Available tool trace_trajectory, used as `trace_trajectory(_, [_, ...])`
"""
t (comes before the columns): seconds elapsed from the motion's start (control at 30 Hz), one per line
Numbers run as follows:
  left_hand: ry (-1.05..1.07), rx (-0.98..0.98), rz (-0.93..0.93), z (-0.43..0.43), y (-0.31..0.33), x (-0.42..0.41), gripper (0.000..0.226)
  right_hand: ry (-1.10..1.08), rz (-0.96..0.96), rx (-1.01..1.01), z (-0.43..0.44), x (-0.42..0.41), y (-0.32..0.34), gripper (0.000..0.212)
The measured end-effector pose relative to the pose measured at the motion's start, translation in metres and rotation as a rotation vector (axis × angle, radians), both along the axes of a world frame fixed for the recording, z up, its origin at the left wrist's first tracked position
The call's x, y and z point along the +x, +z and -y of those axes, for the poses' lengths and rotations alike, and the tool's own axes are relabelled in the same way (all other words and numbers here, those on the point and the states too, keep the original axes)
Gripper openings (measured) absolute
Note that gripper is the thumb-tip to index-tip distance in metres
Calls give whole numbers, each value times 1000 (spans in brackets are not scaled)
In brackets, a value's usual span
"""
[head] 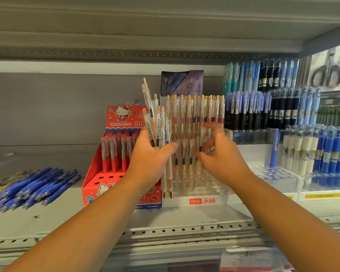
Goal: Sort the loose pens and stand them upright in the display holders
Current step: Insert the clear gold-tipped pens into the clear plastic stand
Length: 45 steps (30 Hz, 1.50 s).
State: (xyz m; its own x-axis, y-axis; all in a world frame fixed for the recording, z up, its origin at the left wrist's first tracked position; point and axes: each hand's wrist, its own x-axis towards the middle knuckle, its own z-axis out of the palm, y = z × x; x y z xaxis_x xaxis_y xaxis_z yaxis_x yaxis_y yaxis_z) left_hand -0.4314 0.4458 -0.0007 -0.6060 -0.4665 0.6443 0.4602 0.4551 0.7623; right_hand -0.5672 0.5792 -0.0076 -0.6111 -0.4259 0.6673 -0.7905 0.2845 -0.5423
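Pens bunched | left hand fingers grasping | right hand at holder, grip unclear

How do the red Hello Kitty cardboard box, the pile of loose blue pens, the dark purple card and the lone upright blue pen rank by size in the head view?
1. Red Hello Kitty cardboard box
2. Pile of loose blue pens
3. Dark purple card, partly hidden
4. Lone upright blue pen
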Motion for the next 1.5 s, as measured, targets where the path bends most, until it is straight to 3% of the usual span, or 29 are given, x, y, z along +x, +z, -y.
trace_trajectory(0.23, [-4, -3, -17, -6, 2, 5, 41, -21, 16, 77, -2, 5, -1, 32])
trace_trajectory(0.57, [-18, 43, -46, -24, 2, 4, 41, -139, -111, 87, -6, 13, 5, 30])
trace_trajectory(0.7, [-16, 75, -22, -21, -1, 3, 41, -80, -153, -135, -7, 20, 8, 24])
trace_trajectory(0.8, [-49, 51, -11, -20, -4, 3, 45, 219, -49, -305, -7, 31, 14, 10])
trace_trajectory(0.93, [-87, -33, 25, -23, -6, 1, 46, 517, 252, -255, -5, 42, 16, 11])
trace_trajectory(1.17, [-76, -85, 54, -23, -9, -2, 52, 613, 509, -307, -6, 38, 18, 3])
trace_trajectory(1.33, [-17, -65, 31, -19, -11, -1, 53, 665, 670, -522, -9, 32, 23, 5])
trace_trajectory(1.43, [22, -66, 26, -17, -12, 0, 51, 579, 620, -641, -15, 25, 25, 13])
trace_trajectory(1.5, [32, -70, 25, -16, -12, 0, 52, 418, 463, -641, -19, 18, 23, 21])
